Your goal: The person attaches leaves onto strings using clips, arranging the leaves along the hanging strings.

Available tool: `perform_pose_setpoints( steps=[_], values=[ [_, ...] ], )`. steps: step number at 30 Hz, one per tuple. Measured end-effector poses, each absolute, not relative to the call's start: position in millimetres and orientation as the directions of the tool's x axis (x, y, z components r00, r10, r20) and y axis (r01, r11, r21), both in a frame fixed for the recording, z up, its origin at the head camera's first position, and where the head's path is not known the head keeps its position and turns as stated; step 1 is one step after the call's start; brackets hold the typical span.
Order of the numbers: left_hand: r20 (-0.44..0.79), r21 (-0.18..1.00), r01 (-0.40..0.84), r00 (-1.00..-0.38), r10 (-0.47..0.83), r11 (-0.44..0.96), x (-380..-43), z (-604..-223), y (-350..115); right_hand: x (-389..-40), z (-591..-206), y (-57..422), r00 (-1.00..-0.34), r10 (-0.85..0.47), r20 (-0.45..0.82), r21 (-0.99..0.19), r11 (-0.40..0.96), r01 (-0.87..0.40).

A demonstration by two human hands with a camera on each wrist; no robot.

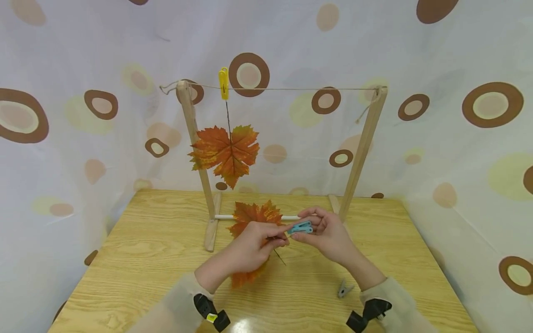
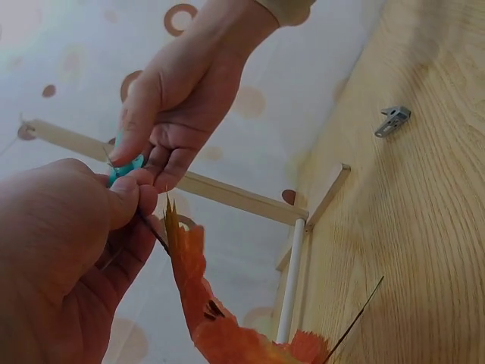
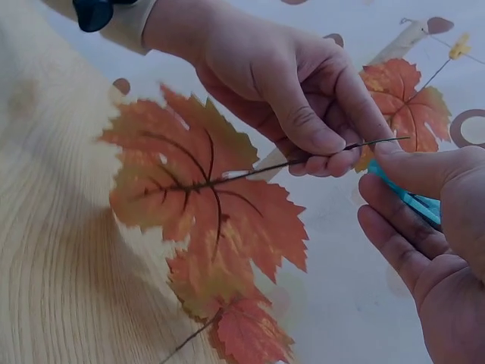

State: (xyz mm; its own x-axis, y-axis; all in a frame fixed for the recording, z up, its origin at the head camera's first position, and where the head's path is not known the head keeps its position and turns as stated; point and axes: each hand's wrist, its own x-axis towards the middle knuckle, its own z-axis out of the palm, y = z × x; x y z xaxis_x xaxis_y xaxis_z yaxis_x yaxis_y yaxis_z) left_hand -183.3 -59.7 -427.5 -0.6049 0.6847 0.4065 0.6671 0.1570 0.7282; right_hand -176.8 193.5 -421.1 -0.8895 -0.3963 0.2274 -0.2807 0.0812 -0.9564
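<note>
Orange leaf (image 3: 242, 220) | long axis along stem (image 3: 258, 171), tip toward right hand (image 1: 333, 235) | left hand (image 1: 255, 244) pinching stem, right gripping blue peg (image 1: 301, 227)

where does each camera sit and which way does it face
Head: on the head, facing forward and down at the wooden frame; left hand, right hand, both sleeves show.
Left wrist: on that wrist, facing the right hand and grey clothespin; both hands, right sleeve.
Right wrist: on that wrist, facing the held leaf; both hands, left sleeve.
Both wrist views share the blue clothespin.
</note>
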Motion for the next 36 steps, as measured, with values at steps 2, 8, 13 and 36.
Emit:
perform_pose_setpoints(
  steps=[2,8,13,36],
  values=[
    [0.426,0.733,0.665,-0.613,0.666,0.144,-182.4,-427.5,-58.7,-176.9,-419.3,191.7,-0.896,-0.384,0.222,-0.963,0.061,-0.264],
    [0.474,0.773,0.63,-0.65,0.594,0.072,-180.8,-427.1,-55.2,-176.8,-416.1,186.7,-0.909,-0.362,0.207,-0.977,-0.02,-0.214],
    [0.526,0.772,0.635,-0.662,0.533,0.027,-181.7,-429.0,-54.5,-178.3,-413.9,183.6,-0.93,-0.328,0.166,-0.986,-0.041,-0.162],
    [0.475,0.828,0.556,-0.761,0.442,0.066,-205.4,-391.5,-63.5,-207.4,-369.2,191.5,-0.863,-0.389,0.323,-0.915,0.105,-0.39]
  ],
)
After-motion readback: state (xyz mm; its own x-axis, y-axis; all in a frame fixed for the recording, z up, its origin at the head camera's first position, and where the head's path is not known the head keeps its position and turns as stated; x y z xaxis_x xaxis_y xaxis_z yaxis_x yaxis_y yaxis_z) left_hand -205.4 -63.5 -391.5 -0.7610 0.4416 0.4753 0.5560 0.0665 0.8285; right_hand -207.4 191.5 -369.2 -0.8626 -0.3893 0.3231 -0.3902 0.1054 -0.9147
